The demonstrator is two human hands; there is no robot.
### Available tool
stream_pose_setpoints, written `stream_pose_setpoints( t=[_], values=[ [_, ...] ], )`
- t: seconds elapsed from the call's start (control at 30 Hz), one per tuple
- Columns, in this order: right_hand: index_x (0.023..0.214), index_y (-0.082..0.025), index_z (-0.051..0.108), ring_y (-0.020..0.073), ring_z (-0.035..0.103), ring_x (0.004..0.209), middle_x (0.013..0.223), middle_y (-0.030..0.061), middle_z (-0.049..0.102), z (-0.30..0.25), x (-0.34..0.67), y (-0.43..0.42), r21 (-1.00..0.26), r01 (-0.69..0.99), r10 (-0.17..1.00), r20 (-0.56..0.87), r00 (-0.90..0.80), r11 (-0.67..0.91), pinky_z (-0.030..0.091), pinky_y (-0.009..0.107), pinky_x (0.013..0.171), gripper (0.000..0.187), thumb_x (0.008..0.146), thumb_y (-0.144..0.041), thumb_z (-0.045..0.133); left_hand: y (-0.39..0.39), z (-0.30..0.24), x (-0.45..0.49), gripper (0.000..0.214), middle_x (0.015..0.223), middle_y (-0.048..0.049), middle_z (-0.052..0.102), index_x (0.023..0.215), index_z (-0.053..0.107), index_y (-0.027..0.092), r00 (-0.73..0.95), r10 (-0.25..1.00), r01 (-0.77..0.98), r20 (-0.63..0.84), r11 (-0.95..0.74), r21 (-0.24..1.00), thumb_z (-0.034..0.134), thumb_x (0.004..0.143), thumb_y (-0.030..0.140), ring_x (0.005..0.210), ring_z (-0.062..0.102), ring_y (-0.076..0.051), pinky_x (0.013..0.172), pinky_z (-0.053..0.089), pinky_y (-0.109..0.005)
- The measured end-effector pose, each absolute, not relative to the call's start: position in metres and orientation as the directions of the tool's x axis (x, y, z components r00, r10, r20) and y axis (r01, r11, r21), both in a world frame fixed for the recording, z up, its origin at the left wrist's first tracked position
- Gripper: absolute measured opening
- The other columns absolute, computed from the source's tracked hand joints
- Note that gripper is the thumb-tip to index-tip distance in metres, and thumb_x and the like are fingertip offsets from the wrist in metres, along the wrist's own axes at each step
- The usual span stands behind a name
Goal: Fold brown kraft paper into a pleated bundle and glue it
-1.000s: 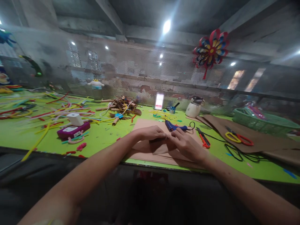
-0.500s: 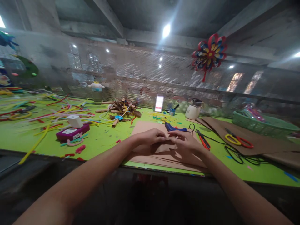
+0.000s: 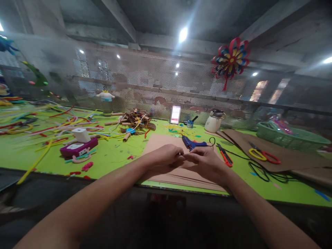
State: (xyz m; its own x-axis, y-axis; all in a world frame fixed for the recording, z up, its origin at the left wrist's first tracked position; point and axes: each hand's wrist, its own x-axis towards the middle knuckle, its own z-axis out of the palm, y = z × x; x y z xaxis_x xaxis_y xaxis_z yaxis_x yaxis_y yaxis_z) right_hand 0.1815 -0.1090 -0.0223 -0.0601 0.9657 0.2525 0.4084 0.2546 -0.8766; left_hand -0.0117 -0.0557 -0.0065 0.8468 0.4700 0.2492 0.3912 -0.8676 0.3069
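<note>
My left hand [image 3: 164, 156] and my right hand [image 3: 204, 160] meet over a stack of brown paper sheets [image 3: 160, 140] at the near edge of the green table [image 3: 114, 152]. Both hands have curled fingers, pinched together where they touch. A small piece of the brown paper seems to be between them, but the fingers hide it. A blue glue gun [image 3: 193, 142] lies just beyond the fingertips on the paper.
Orange cutters [image 3: 225, 155] and yellow-red scissors [image 3: 263, 154] lie to the right, with a black cord [image 3: 261, 171] and a green basket [image 3: 290, 135]. A purple box [image 3: 79, 147], many coloured strips and a pile of brown rolls [image 3: 135, 121] lie left. A white kettle [image 3: 214, 119] stands behind.
Both hands have gone from lying flat on the brown paper to curled and pinched together. The view has shifted slightly.
</note>
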Motion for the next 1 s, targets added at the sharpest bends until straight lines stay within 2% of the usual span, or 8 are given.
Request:
stream_pose_setpoints(
  t=[0.13, 0.33, 0.4, 0.53, 0.63, 0.77, 1.0],
  values=[
    [0.068, -0.013, 0.066, 0.0115, 0.049, 0.056, 0.061, 0.0013, 0.058, -0.019, 0.182, -0.112, -0.925, 0.306, 0.974, 0.221, -0.049, 0.225, 0.04, 0.024, 0.05, 0.025, 0.063, -0.037, 0.072, -0.058, -0.013, -0.013, 0.014, 0.07, -0.0053, 0.06, 0.077, 0.054, 0.016, 0.861, 0.376, 0.362, 0.343, -0.926, 0.106, 0.046, 0.08, 0.027, 0.062, 0.05, -0.014, 0.057, 0.03, -0.025],
    [0.072, -0.016, 0.065, 0.0131, 0.055, 0.061, 0.063, 0.0004, 0.059, -0.021, 0.178, -0.117, -0.988, -0.002, 0.982, 0.154, -0.111, 0.154, 0.046, 0.028, 0.059, 0.022, 0.063, -0.035, 0.072, -0.058, -0.013, -0.011, 0.012, 0.076, -0.0054, 0.06, 0.08, 0.052, 0.017, 0.875, 0.325, 0.331, 0.36, -0.942, 0.046, 0.048, 0.079, 0.028, 0.065, 0.051, -0.015, 0.059, 0.031, -0.025],
    [0.068, -0.016, 0.065, 0.0133, 0.054, 0.059, 0.061, 0.0004, 0.059, -0.021, 0.178, -0.117, -0.982, 0.039, 0.979, 0.178, -0.095, 0.183, 0.045, 0.028, 0.058, 0.022, 0.062, -0.035, 0.073, -0.06, -0.01, -0.011, 0.013, 0.077, -0.0061, 0.06, 0.079, 0.053, 0.016, 0.877, 0.321, 0.328, 0.359, -0.944, 0.041, 0.047, 0.08, 0.028, 0.066, 0.051, -0.015, 0.059, 0.031, -0.025],
    [0.061, -0.014, 0.066, 0.0124, 0.051, 0.055, 0.057, 0.001, 0.058, -0.018, 0.186, -0.11, -0.918, 0.309, 0.968, 0.237, -0.079, 0.25, 0.04, 0.024, 0.049, 0.025, 0.063, -0.039, 0.071, -0.063, -0.005, -0.011, 0.016, 0.075, -0.0052, 0.061, 0.08, 0.054, 0.016, 0.87, 0.352, 0.349, 0.344, -0.934, 0.074, 0.044, 0.083, 0.028, 0.063, 0.05, -0.014, 0.057, 0.03, -0.024],
    [0.064, -0.015, 0.068, 0.0109, 0.049, 0.052, 0.056, 0.0003, 0.058, -0.019, 0.193, -0.105, -0.868, 0.414, 0.961, 0.267, -0.077, 0.275, 0.037, 0.022, 0.045, 0.027, 0.067, -0.042, 0.067, -0.058, -0.001, -0.01, 0.016, 0.074, -0.005, 0.062, 0.079, 0.055, 0.016, 0.866, 0.412, 0.399, 0.285, -0.911, 0.105, 0.043, 0.083, 0.026, 0.062, 0.051, -0.014, 0.055, 0.03, -0.024],
    [0.068, -0.015, 0.068, 0.011, 0.05, 0.053, 0.059, 0.001, 0.059, -0.023, 0.196, -0.103, -0.837, 0.453, 0.951, 0.288, -0.11, 0.306, 0.038, 0.022, 0.047, 0.029, 0.07, -0.043, 0.064, -0.052, 0.0, -0.008, 0.013, 0.078, -0.0059, 0.064, 0.079, 0.056, 0.016, 0.867, 0.437, 0.433, 0.238, -0.899, 0.069, 0.046, 0.08, 0.023, 0.066, 0.054, -0.016, 0.058, 0.032, -0.024],
    [0.08, -0.015, 0.07, 0.0138, 0.054, 0.063, 0.071, 0.0029, 0.064, -0.031, 0.188, -0.106, -0.814, 0.439, 0.925, 0.332, -0.185, 0.38, 0.041, 0.023, 0.053, 0.029, 0.065, -0.039, 0.068, -0.058, -0.003, -0.008, 0.023, 0.083, -0.0076, 0.064, 0.089, 0.058, 0.015, 0.868, 0.388, 0.387, 0.311, -0.92, 0.066, 0.05, 0.078, 0.033, 0.072, 0.055, -0.018, 0.061, 0.034, -0.025]
  ],
)
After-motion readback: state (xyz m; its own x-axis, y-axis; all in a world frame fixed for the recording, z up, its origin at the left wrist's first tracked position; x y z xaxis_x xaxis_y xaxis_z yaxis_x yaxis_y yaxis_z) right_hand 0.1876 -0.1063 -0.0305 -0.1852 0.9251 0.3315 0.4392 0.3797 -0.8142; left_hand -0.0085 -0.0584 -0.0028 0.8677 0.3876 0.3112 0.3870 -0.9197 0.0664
